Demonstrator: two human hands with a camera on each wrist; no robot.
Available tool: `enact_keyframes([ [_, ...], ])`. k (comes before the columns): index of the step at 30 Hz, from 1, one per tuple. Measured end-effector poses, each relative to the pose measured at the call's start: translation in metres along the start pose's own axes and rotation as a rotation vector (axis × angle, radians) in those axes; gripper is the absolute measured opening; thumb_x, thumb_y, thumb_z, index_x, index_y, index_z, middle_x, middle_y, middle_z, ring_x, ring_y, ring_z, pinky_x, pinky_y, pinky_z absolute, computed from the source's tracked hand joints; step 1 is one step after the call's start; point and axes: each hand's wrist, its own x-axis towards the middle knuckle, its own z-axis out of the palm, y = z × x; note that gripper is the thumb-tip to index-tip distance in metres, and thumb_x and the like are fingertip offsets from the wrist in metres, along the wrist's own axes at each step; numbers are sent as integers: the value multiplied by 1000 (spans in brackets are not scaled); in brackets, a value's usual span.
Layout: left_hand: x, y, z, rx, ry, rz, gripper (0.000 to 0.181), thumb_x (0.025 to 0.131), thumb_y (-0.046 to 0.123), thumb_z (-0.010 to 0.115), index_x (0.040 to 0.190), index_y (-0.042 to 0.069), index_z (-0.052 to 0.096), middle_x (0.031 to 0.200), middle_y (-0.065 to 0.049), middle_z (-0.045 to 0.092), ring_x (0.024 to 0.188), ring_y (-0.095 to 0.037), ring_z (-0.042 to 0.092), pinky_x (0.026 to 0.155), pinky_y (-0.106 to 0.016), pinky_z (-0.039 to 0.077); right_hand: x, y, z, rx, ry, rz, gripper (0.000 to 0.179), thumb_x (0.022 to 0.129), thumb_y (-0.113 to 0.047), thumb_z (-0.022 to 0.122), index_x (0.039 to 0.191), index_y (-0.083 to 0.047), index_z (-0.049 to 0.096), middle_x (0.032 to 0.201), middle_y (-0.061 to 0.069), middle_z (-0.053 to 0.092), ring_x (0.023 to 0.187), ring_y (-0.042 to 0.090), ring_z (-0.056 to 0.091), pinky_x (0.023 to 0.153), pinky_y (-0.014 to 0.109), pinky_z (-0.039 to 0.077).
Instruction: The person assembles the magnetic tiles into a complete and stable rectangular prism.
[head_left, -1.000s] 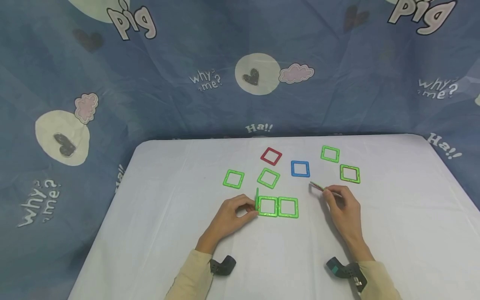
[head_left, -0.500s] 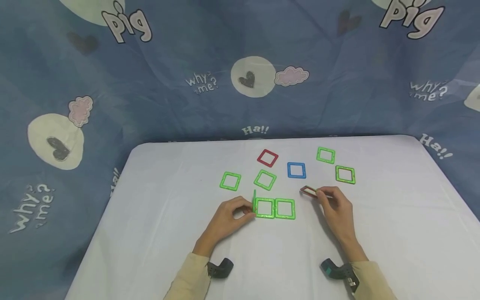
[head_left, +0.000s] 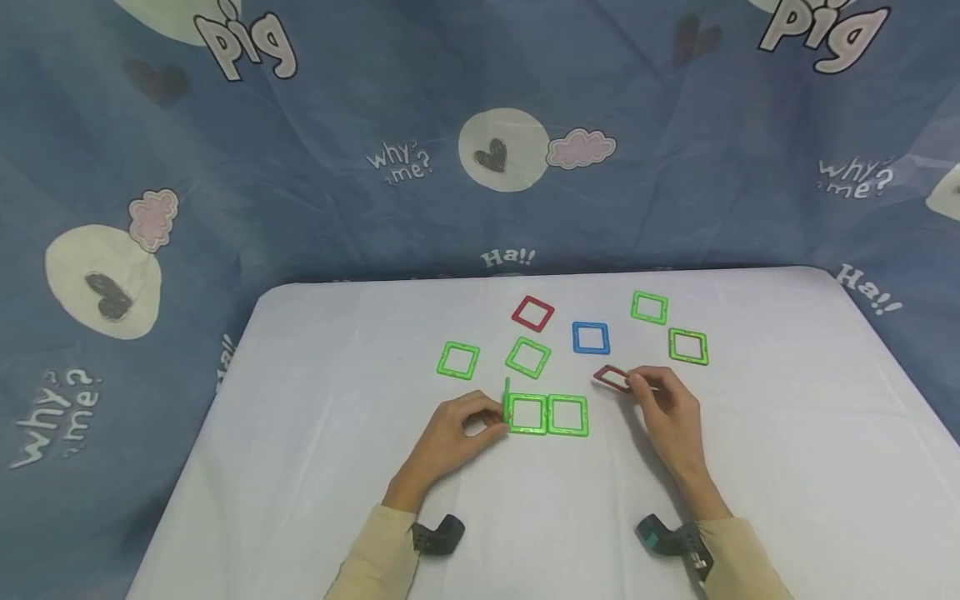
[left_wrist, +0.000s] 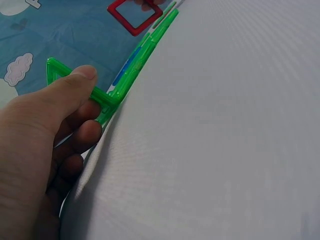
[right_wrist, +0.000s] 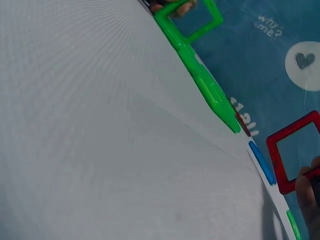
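Observation:
My left hand (head_left: 453, 429) pinches a green square magnetic tile (left_wrist: 59, 67) between thumb and fingers. That tile stands upright along the left edge of a flat green tile (head_left: 527, 431). A second flat green tile (head_left: 567, 432) lies joined side by side to the first. To the right of this row, my right hand (head_left: 672, 421) holds a red square magnetic tile (right_wrist: 278, 167) by one side, raised over the table and tilted. Its open frame faces the right wrist view, while much of the right hand there is cut off by the image edge.
Behind the row lie another red tile (head_left: 521, 307), a blue tile (head_left: 576, 337) and two loose green tiles, one at left (head_left: 454, 375). Two more green tiles lie at back right, the nearer one (head_left: 688, 362) with a reddish inner edge. A patterned blue cloth (head_left: 330, 200) hangs behind the white table (head_left: 322, 417).
My right hand has shifted slightly left toward the green row, and its red tile has turned from nearly edge-on to show its open frame. My left hand keeps its hold on the upright green tile.

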Motion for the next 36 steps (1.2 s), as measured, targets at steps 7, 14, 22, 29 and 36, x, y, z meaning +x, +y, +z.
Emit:
enact_keyframes([
  [7,-1,0,0,-1,-1,12,17,82,26,74,98,22,68,86,16,63,79,1,58,77,-19,51,0,-16,6,11,-24,-5,13,91,-5,60,101,4,62,98,13,65,89,1,60,78,10,49],
  [14,-2,1,0,-19,-6,5,17,82,24,74,97,21,69,85,15,63,79,1,58,77,-20,51,-1,-27,11,-4,-32,-26,12,90,-2,61,100,6,62,96,16,65,85,5,61,75,11,49],
  [22,1,0,-3,-12,7,34,17,81,27,74,97,23,68,85,15,63,79,0,58,77,-20,51,3,-26,12,8,-60,-51,13,91,-3,60,100,6,62,95,17,65,85,13,61,76,10,49],
  [29,3,-1,-4,1,19,55,18,80,24,76,96,21,68,84,15,63,78,1,58,76,-21,51,5,-28,13,19,-75,-78,13,90,-1,60,100,7,62,94,18,65,82,20,62,75,12,50],
  [36,1,-1,-1,-7,8,47,18,80,25,76,96,20,69,84,14,64,77,0,58,75,-21,51,1,-30,16,33,-104,-77,13,91,-1,59,100,8,61,94,19,65,83,27,63,75,12,51],
])
